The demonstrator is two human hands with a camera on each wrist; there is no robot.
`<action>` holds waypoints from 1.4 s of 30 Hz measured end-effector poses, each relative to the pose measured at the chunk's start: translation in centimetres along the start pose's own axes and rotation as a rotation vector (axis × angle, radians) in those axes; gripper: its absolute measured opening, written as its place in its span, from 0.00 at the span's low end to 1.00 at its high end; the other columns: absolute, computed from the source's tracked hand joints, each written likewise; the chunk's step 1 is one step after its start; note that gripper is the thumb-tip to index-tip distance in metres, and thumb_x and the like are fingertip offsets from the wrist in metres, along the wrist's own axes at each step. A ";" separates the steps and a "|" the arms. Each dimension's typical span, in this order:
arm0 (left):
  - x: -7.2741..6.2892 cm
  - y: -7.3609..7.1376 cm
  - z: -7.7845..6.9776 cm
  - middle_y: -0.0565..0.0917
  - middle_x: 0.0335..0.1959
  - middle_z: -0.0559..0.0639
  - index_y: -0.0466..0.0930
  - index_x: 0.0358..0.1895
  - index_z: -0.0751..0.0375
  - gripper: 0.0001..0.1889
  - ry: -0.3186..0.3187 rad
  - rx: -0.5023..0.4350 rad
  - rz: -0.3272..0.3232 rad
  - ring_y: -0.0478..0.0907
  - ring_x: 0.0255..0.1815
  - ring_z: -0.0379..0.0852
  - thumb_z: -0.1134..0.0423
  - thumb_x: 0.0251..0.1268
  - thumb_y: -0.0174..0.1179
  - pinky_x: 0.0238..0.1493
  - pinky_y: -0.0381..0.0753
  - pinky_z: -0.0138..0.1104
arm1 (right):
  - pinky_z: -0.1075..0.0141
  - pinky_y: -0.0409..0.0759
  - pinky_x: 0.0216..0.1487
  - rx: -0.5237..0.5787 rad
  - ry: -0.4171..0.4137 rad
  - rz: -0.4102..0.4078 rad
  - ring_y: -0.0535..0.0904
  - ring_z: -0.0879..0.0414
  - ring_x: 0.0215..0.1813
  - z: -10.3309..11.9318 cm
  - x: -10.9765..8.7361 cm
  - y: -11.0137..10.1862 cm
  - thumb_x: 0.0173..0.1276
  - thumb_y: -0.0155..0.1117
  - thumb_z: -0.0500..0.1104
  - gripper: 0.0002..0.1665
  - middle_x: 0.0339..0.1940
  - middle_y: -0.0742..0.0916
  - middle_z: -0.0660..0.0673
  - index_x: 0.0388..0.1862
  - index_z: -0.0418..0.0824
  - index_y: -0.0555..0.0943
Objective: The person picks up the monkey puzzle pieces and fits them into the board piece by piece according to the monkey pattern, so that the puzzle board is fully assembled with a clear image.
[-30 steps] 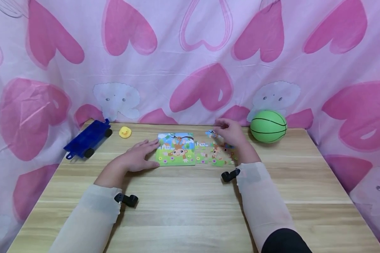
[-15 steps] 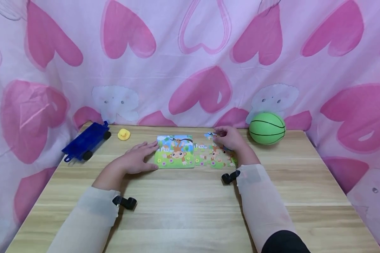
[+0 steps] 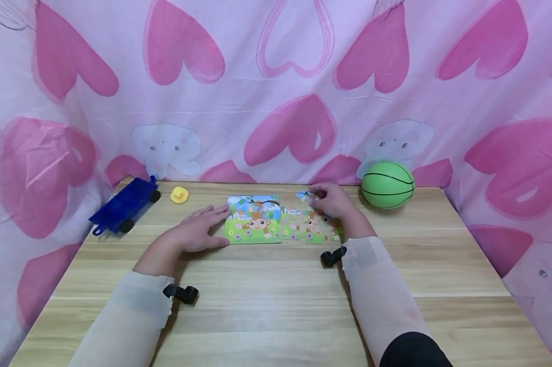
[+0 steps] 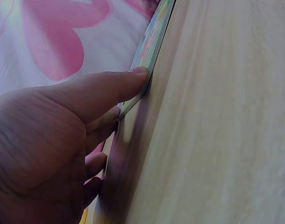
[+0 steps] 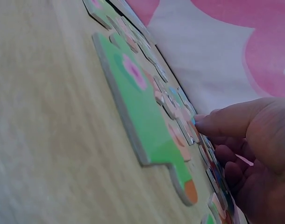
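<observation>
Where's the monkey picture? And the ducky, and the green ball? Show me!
Monkey picture [image 3: 254, 220]: head view, near the middle of its printed front.
Ducky [image 3: 179, 195]: head view, on the middle of its yellow body.
Green ball [image 3: 388, 185]: head view, on the middle of its visible side.

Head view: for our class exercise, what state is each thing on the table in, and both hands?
Monkey picture: lying face up.
Puzzle pieces: spread beside the monkey picture.
Yellow duck: upright, untouched.
Blue cart: standing, untouched.
Green ball: resting, untouched.
Left hand: touching the monkey picture's edge.
Right hand: at the puzzle pieces; grip unclear.
</observation>
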State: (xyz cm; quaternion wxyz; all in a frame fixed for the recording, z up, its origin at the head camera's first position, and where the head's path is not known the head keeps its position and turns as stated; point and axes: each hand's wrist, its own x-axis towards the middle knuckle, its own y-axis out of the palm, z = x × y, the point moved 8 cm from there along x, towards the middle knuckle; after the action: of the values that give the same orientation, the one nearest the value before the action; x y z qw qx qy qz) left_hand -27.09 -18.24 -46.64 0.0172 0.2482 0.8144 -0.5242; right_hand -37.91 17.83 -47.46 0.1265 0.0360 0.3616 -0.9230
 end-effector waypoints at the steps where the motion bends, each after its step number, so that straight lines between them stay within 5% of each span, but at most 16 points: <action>1: 0.0 0.0 0.0 0.48 0.92 0.43 0.53 0.88 0.42 0.49 0.000 0.000 0.001 0.39 0.92 0.66 0.36 0.70 0.67 0.84 0.41 0.74 | 0.52 0.80 0.63 -0.004 0.003 -0.003 0.76 0.45 0.60 0.1 0.0 0.0 0.74 0.72 0.43 0.30 0.65 0.83 0.41 0.74 0.47 0.81; 15: 0.0 0.0 -0.1 0.49 0.92 0.44 0.53 0.88 0.43 0.49 -0.006 0.002 0.002 0.39 0.92 0.67 0.37 0.70 0.67 0.85 0.41 0.74 | 0.53 0.82 0.58 -0.040 -0.032 -0.087 0.77 0.45 0.56 1.4 0.2 -0.5 0.70 0.72 0.35 0.30 0.56 0.81 0.40 0.71 0.45 0.83; 27: 0.0 0.2 0.0 0.49 0.91 0.43 0.54 0.88 0.43 0.48 -0.007 0.012 0.003 0.40 0.92 0.66 0.37 0.70 0.67 0.85 0.41 0.73 | 0.56 0.83 0.54 -0.022 -0.019 -0.108 0.80 0.47 0.54 1.8 -0.2 -0.3 0.77 0.68 0.41 0.23 0.56 0.86 0.42 0.69 0.48 0.84; 35: 0.0 0.0 0.0 0.49 0.91 0.43 0.54 0.88 0.43 0.48 -0.005 0.012 0.003 0.40 0.92 0.66 0.37 0.71 0.67 0.86 0.42 0.71 | 0.61 0.87 0.46 0.151 -0.170 -0.086 0.81 0.49 0.52 5.6 -0.9 0.7 0.77 0.69 0.42 0.23 0.55 0.89 0.45 0.69 0.51 0.84; 42: 0.1 0.1 0.1 0.49 0.92 0.43 0.54 0.88 0.42 0.48 -0.001 0.017 0.001 0.40 0.92 0.66 0.37 0.71 0.67 0.85 0.42 0.72 | 0.64 0.86 0.44 0.248 -0.180 0.008 0.80 0.51 0.51 8.5 -1.3 3.2 0.77 0.68 0.43 0.23 0.51 0.87 0.47 0.68 0.54 0.85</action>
State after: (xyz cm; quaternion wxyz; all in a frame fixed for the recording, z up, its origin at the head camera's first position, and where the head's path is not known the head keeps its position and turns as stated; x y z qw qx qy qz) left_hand -27.14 -18.21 -46.82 0.0156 0.2483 0.8097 -0.5314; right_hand -35.58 10.09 -43.08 0.1570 -0.0302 0.2320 -0.9595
